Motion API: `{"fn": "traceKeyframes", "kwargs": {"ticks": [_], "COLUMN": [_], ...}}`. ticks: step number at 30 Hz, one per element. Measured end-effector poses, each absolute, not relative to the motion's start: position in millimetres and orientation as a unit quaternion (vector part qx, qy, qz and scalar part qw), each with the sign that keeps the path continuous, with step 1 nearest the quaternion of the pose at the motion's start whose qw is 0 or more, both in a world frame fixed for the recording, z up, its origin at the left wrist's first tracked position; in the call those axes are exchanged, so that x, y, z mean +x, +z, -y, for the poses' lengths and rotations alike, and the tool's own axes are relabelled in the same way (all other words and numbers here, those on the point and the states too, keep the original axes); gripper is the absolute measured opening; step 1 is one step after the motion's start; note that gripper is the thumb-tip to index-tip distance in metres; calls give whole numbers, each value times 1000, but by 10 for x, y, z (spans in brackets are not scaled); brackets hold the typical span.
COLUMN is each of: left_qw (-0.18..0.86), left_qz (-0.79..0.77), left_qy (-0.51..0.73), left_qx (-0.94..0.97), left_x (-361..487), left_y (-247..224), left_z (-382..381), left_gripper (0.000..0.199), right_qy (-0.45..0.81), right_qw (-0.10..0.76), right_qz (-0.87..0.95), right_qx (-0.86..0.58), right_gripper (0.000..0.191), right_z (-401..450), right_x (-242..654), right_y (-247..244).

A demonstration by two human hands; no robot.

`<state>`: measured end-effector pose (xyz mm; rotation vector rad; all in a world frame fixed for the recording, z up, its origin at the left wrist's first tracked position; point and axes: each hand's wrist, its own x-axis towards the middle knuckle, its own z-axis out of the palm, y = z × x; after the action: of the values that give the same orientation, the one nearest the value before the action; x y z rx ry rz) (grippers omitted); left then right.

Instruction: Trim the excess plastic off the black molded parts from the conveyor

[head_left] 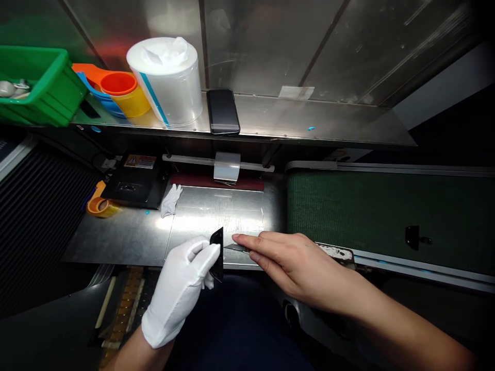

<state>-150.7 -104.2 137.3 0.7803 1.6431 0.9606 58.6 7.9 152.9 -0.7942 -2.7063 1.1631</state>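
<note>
Black plastic part [218, 270] stands on edge, pinched in the white-gloved left hand [181, 286] above the metal bench's near edge [209, 260]. Bare right hand [292, 260] grips a thin knife blade [236, 248], its tip right by the part; contact I cannot tell. Beyond lie a loose white glove [171, 200] and, rightward, a green conveyor belt [348, 206] carrying another black piece [412, 237].

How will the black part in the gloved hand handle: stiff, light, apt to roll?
Probably stiff: the black part holds its shape while the gloved left hand pinches it. Likely light, being small and held one-handed. Its angular outline suggests it would slide rather than roll if pushed.
</note>
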Motion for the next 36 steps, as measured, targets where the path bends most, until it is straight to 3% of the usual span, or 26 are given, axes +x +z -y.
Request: {"fn": "traceKeyframes", "kwargs": {"ticks": [9,17,23,36], "left_qw": [513,496,501,532], "left_qz": [-691,-699,-697,-682], "left_qy": [401,409,404,380], "left_qx": [315,312,317,329], "left_x": [-1533,-1494,-1513,-1446], "left_y": [1341,1320,1356,1308], "left_z": [1056,1022,987,1002], "left_gripper": [50,47,49,51], "right_qy": [334,364,381,375], "right_qw": [20,-5,38,14], "right_qz": [912,910,895,899], "right_qx": [-237,-197,-228,-226], "right_gripper": [45,43,43,43], "right_z": [-85,-75,-133,-172], "right_x": [552,598,586,674], "right_y": [1527,1530,1523,1482]}}
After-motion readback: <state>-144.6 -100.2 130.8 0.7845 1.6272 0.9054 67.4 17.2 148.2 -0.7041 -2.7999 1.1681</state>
